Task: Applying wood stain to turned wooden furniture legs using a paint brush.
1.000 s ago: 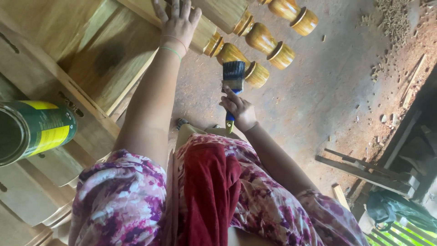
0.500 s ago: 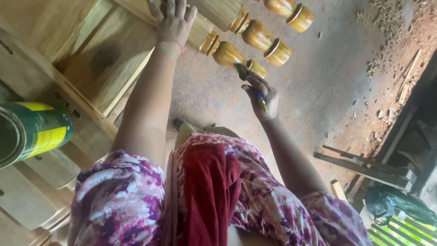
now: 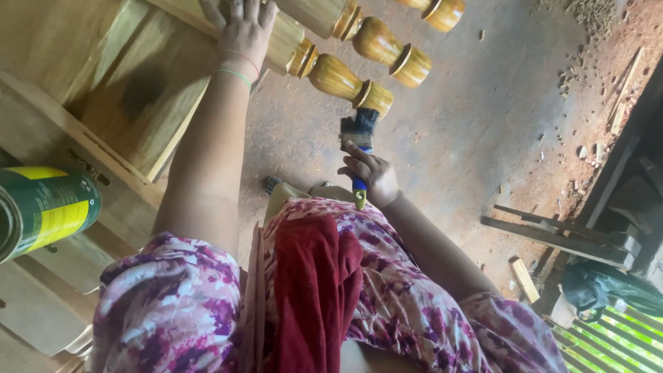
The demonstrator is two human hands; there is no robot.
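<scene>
The biggest thing is the wooden furniture piece on the left. It is made of flat yellow-brown boards and has a dark smudge on one panel. It sits on a dusty floor of reddish dirt, with wood chips scattered near the top right corner.

Round, shiny yellow wooden legs stick out from the top edge of the furniture. They have fat bulges and thin rings. One leg ends just above the brush.

On the left edge a green and yellow can lies tipped on its side, with its open mouth toward the edge of the picture.

In the bottom right corner there are loose wood sticks and a dark green cloth.

The person wears flowery purple and white clothes with a red cloth in the middle.

The left hand is spread wide and flat, pressing on the top edge of the furniture where a leg begins. Thin bands sit on that wrist.

The right hand is closed tight around a paintbrush. The brush has a blue and yellow handle and dark bristles. The bristles point up, just under the end of the nearest leg. I cannot tell if they touch it.
</scene>
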